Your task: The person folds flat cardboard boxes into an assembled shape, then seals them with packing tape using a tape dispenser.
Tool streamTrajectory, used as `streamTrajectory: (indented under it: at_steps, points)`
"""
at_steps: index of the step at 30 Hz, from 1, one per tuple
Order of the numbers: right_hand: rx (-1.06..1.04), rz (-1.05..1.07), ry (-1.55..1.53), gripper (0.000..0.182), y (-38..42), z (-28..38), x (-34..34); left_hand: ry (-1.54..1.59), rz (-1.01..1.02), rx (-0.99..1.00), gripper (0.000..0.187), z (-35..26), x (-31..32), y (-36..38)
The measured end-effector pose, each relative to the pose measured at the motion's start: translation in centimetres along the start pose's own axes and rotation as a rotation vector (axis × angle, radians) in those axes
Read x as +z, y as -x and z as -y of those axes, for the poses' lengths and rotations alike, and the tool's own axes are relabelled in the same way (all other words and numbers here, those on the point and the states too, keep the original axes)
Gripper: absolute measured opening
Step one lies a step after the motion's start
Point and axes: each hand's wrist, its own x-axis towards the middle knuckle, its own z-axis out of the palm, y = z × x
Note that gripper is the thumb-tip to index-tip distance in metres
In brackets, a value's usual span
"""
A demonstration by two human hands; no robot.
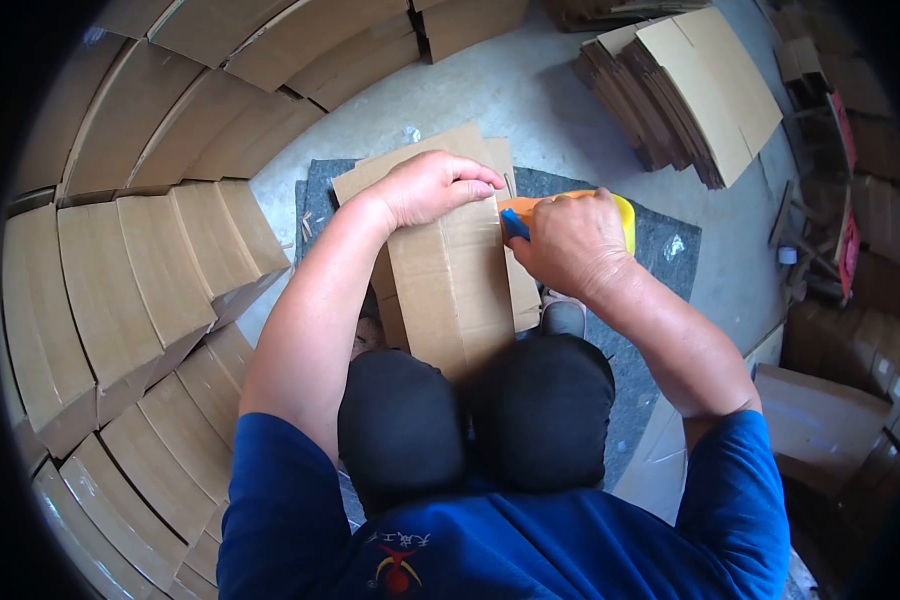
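Note:
A brown cardboard box (460, 290) stands on end between my knees, with its flaps spread toward the far side. Across its top edge lies my left hand (432, 188), fingers bent over the cardboard and holding it. My right hand (573, 238) is wrapped around an orange tape dispenser (518, 206) with a blue part and a yellow round side. The front of the dispenser meets the box's right edge, close to my left fingertips. My right palm hides most of its handle.
Flattened cardboard (710, 90) is stacked on the concrete floor at the upper right. Rows of cartons (120, 290) line the left side. Beneath the box and my shoes lies a dark grey mat (660, 270). More cartons (820, 420) stand at the right.

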Motion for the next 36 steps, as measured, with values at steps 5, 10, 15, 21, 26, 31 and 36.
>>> streamTrajectory:
  at_steps: [5, 10, 15, 21, 26, 31, 36]
  points:
    - [0.074, -0.120, -0.103, 0.058, -0.9, 0.9, 5.0, -0.054, -1.075, 0.297, 0.030, 1.7, 1.2, 4.2]
    - [-0.103, -0.191, 0.116, 0.067, -1.7, 1.9, 8.0, 0.356, -0.940, 0.013, 0.061, 8.4, 6.5, 5.6]
    - [-0.146, -0.101, 0.163, 0.060, -3.6, 1.9, 12.4, 1.351, -0.720, -0.372, 0.074, 11.7, 8.3, 5.5]
    - [0.178, -0.131, -0.139, 0.043, -0.6, -2.3, 11.3, -0.192, -0.806, -0.674, 0.053, 13.7, 6.3, 10.7]
    - [0.287, -0.239, -0.657, 0.063, 5.7, -9.0, 4.8, -0.053, -1.017, -0.310, 0.031, 4.7, 2.8, 14.4]
    - [-0.203, -0.373, -1.200, 0.055, 14.1, -9.1, -1.2, 0.488, -0.549, -0.086, 0.041, -11.9, 5.2, 17.4]
    - [-0.446, -0.385, -1.294, 0.053, 19.7, -6.0, -3.7, 0.872, -0.286, 0.222, 0.060, -18.1, 10.1, 20.3]
